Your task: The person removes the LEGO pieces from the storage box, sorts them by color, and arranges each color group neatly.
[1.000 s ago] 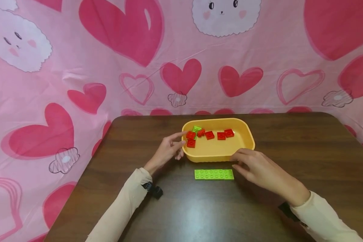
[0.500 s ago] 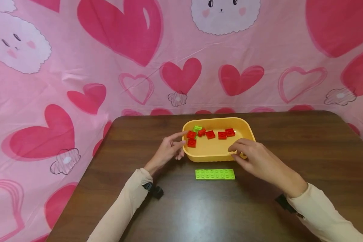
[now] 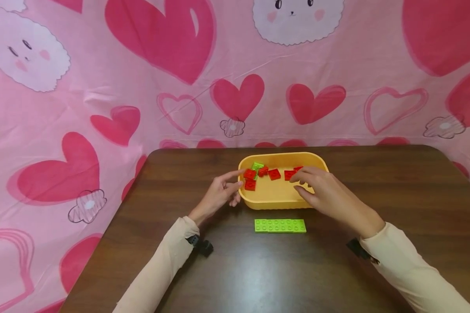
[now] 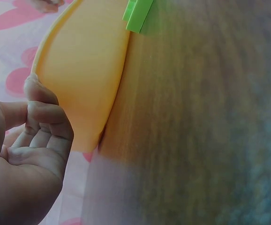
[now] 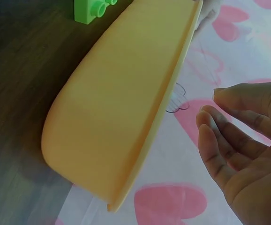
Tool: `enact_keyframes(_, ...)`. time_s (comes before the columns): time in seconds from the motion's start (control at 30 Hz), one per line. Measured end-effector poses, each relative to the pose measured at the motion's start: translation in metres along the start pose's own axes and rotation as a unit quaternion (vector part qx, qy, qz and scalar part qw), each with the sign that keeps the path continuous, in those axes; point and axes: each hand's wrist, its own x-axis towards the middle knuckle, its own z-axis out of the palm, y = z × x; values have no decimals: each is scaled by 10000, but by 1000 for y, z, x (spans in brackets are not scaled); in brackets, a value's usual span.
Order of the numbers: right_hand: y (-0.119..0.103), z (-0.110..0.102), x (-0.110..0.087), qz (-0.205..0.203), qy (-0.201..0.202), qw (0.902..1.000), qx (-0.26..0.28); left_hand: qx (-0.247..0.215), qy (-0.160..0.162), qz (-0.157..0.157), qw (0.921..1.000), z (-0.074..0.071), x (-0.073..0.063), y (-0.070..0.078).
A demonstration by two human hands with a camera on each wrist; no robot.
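Observation:
A yellow plastic tub [image 3: 278, 204] stands near the back of the table, with several red building bricks [image 3: 274, 174] and a green brick [image 3: 257, 166] inside. My left hand [image 3: 220, 193] holds the tub's left end at the rim; in the left wrist view its curled fingers [image 4: 46, 112] meet that rim. Above the tub's right side is my right hand [image 3: 317, 187], thumb and fingertips apart, nothing between them. Its fingers partly cover the red bricks on the right. In front of the tub lies a flat row of lime-green bricks [image 3: 280, 225], studs up.
The dark wooden table [image 3: 250, 269] stretches out on both sides and in front. Behind its far edge hangs a pink cloth [image 3: 149, 65] printed with hearts. Both wrists wear a dark camera strap.
My right hand has risen from the tub's near right rim and moved forward over its inside, fingers parting. My left hand keeps its place at the left end.

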Motion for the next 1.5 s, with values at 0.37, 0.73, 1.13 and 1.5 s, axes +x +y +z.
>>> enact_keyframes(0.37, 3, 5, 36, 33, -287, 9994, -190, -129, -15, 19, 9999, 0, 0, 1)
enact_keyframes(0.73, 14, 0, 62, 224, -612, 9978, -109, -92, -10, 38, 9999, 0, 1, 2)
enact_keyframes(1.13, 14, 18, 99, 427, -1004, 9939, 170, -12, 64, 11, 10000, -3, 0, 0)
enact_keyframes(1.5, 17, 39, 118, 544, -1392, 9887, 130, -88, 9, 28, 10000, -2, 0, 0)
